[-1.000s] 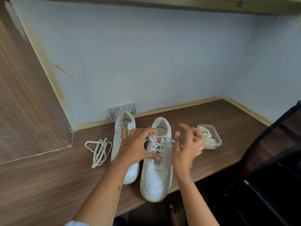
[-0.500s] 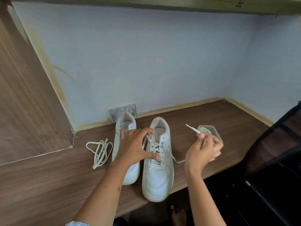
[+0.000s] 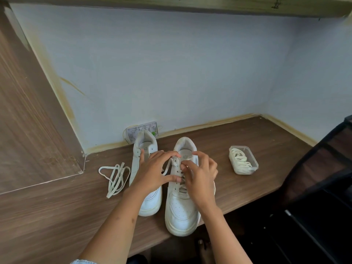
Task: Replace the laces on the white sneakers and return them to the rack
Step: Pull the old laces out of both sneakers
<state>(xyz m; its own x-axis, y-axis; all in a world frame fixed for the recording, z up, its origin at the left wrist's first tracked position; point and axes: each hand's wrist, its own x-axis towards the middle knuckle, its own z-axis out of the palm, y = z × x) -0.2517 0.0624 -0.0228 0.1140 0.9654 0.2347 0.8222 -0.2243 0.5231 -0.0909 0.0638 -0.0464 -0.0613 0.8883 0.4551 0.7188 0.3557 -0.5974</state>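
Two white sneakers stand side by side on the wooden desk (image 3: 47,216), toes toward me. The left sneaker (image 3: 147,199) has no lace. The right sneaker (image 3: 182,210) carries a white lace (image 3: 168,166) through its eyelets. My left hand (image 3: 154,173) grips the left side of that shoe's upper, thumb across the eyelets. My right hand (image 3: 202,178) rests over the lacing with its fingers curled, pinching the lace near the upper eyelets. A loose lace (image 3: 116,177) lies on the desk left of the shoes.
A clear plastic box (image 3: 243,160) holding coiled laces sits to the right of the shoes. A small packet (image 3: 142,131) leans against the wall behind them. A black rack (image 3: 320,187) stands at the right. A wooden panel (image 3: 28,121) rises on the left.
My right hand, which had pulled a lace end out to the right, has come back onto the right sneaker's eyelets. My left hand has stayed on the shoe.
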